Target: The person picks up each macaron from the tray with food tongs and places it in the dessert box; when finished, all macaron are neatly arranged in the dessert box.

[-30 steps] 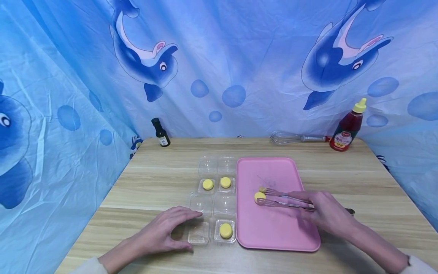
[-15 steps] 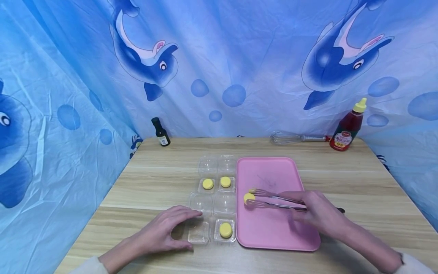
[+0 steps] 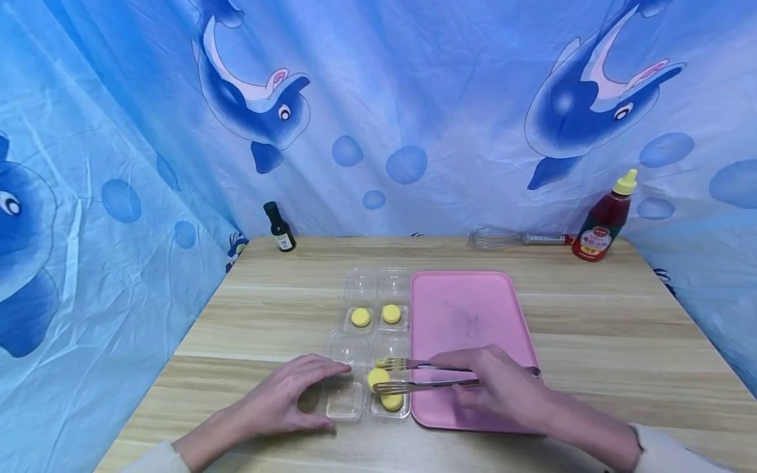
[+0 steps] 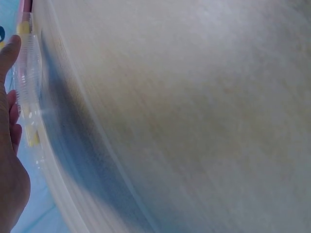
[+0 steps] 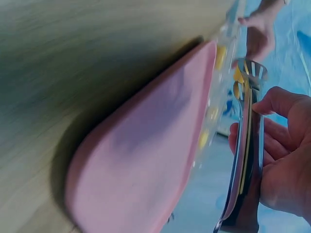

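My right hand (image 3: 503,384) grips metal tongs (image 3: 434,384) with slotted ends, which pinch a yellow macaron (image 3: 378,379). In the head view this macaron overlaps the front right clear plastic box, where another yellow macaron (image 3: 391,402) lies. My left hand (image 3: 292,397) is at the left side of the front left plastic box (image 3: 345,402), thumb and fingers spread apart; no macaron sits in that box. The two back boxes hold one macaron each, a left one (image 3: 361,317) and a right one (image 3: 391,314). All the lids stand open toward the back.
A pink tray (image 3: 467,289) lies right of the boxes, under the right hand. Along the back edge of the wooden table (image 3: 284,341) are a small dark bottle (image 3: 282,230), a whisk (image 3: 503,238) and a red sauce bottle (image 3: 603,223). A dolphin-print curtain (image 3: 378,98) hangs behind.
My right hand has moved left and nearer with the tongs, carrying the macaron from over the pink tray to over the front boxes. My left hand has stayed in place.
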Motion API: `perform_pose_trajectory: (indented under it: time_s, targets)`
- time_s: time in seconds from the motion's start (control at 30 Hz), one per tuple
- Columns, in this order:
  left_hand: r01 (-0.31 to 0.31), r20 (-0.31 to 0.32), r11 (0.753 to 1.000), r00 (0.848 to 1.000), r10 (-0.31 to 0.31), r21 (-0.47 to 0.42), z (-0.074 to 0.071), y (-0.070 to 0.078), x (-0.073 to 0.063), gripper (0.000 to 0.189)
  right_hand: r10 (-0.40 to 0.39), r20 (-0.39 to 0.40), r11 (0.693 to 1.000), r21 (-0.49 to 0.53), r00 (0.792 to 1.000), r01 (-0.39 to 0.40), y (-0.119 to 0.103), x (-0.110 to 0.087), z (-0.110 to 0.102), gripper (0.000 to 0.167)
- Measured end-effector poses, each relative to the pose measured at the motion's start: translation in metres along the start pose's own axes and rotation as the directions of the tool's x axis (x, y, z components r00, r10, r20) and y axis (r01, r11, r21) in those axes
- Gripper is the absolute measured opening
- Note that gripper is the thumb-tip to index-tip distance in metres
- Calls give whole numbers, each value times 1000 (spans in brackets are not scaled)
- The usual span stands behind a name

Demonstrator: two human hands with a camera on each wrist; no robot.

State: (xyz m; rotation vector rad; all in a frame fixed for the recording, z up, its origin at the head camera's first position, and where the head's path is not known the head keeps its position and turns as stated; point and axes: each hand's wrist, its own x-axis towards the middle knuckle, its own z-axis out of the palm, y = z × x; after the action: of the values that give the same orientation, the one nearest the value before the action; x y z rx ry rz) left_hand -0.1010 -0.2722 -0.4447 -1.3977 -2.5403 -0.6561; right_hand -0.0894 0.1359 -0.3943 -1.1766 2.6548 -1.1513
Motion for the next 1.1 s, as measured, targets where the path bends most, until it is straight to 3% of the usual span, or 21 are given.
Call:
perform_pose_trajectory:
  time_s: [0.27,0.47,0.8,1.1]
  targets:
    - [5,-1,1000,1000,-5,1,0,2,0,82,-33,13,997,67,999,32,-11,18,27,60]
    - [-2,-6,1000,1000,2,4,1,0,1,84,-32,39,996,83,999,29,-15,28,39,53]
    - [6,-2,1000,1000,-6,8,2,-1,0,87,-7,105,992,125,994,-6,-20,40,44,55]
    - [-2,-5,1000,1000,2,6,2,-2,0,89,9,116,992,127,993,-24,-22,42,44,57]
